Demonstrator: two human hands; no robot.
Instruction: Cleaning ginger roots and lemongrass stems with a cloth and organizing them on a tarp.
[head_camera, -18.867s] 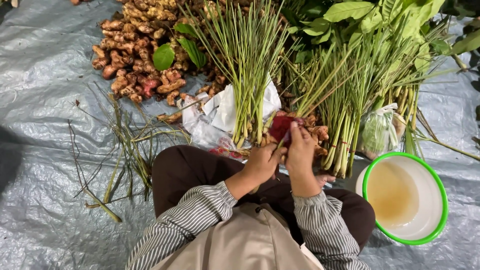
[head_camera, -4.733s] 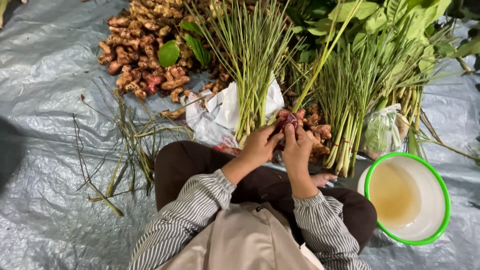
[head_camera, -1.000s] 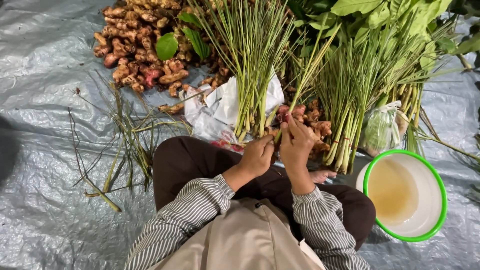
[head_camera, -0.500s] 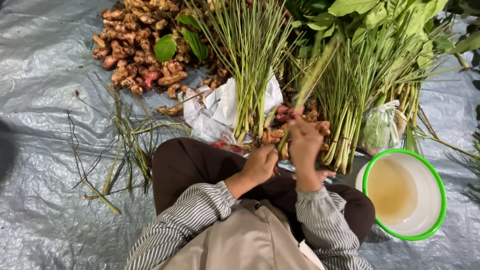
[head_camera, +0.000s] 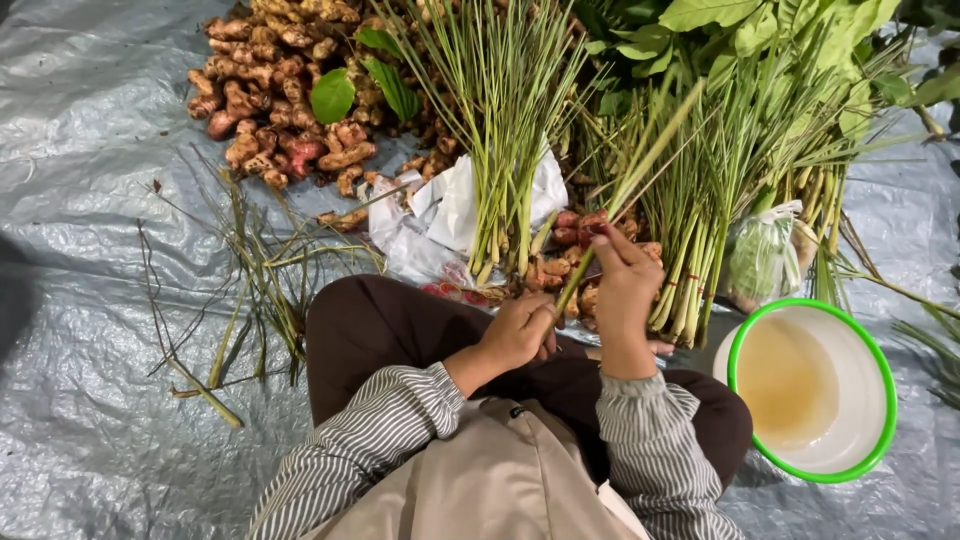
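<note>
We hold one long green lemongrass stalk (head_camera: 625, 190) between both hands, over our lap, above the small pile of reddish-brown roots (head_camera: 590, 250). Our left hand (head_camera: 520, 335) is closed around the pale lower end of the stalk, and our right hand (head_camera: 625, 285) grips it a little higher, fingers wrapped and thumb on top. The stalk leans up and to the right, across the standing bundles of green lemongrass (head_camera: 700, 200).

From here, we think the stalk can snap or bend if the two hands pull in different directions, because they grip it very close together. Its long tip can also catch in the bundles behind and drag a few stalks out. The white basin with green rim (head_camera: 810, 390), holding yellowish liquid, stands just beside our right knee on the grey plastic sheet (head_camera: 90, 300); a wide move of the right elbow could tip it. We cannot see well whether a small tool is in the left hand; it seems bare.

Compared with half a second ago, the stalk is raised more and points further right, the left hand has closed lower on its base, and the right hand has come slightly down. The white plastic bag (head_camera: 450, 210) and the heap of brown ginger roots (head_camera: 280, 100) lie as before.
</note>
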